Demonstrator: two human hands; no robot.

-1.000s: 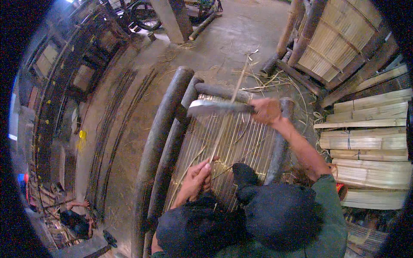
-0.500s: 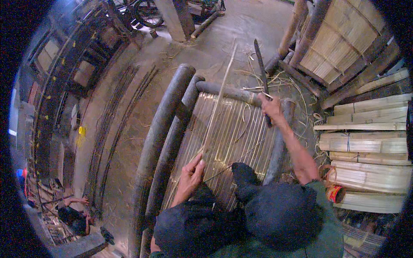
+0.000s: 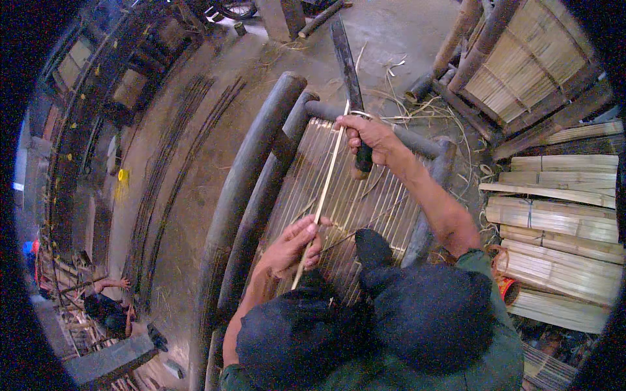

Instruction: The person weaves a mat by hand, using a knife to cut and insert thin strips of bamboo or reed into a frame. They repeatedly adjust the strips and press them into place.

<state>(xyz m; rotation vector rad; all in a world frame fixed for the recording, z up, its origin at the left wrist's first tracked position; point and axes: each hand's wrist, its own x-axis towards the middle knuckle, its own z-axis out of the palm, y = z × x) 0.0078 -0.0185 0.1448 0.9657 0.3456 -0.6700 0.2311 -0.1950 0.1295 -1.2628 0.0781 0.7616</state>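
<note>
A thin pale bamboo strip [image 3: 331, 171] runs slantwise from near my lap up to the knife. My left hand [image 3: 291, 249] is closed round its lower part, thumb and fingers pinching it. My right hand [image 3: 370, 138] grips the dark handle of a long-bladed knife [image 3: 346, 62], whose blade points away from me. The right thumb side meets the strip's upper part next to the blade. Whether the edge has entered the strip, I cannot tell. Both hands are above a slatted bamboo bench [image 3: 385, 212], between my dark-clothed knees and its far rail.
Thick bamboo poles [image 3: 251, 153] border the bench on the left. Curled shavings [image 3: 427, 112] litter the floor beyond it. Bundles of flat bamboo slats [image 3: 554, 218] lie at right, below a woven panel [image 3: 528, 62]. Long dark rods [image 3: 163, 163] and another person [image 3: 107, 313] are at left.
My right hand has brought the knife left to the strip, and its blade has swung leftward. My left hand has turned and shifted slightly, still holding the strip.
</note>
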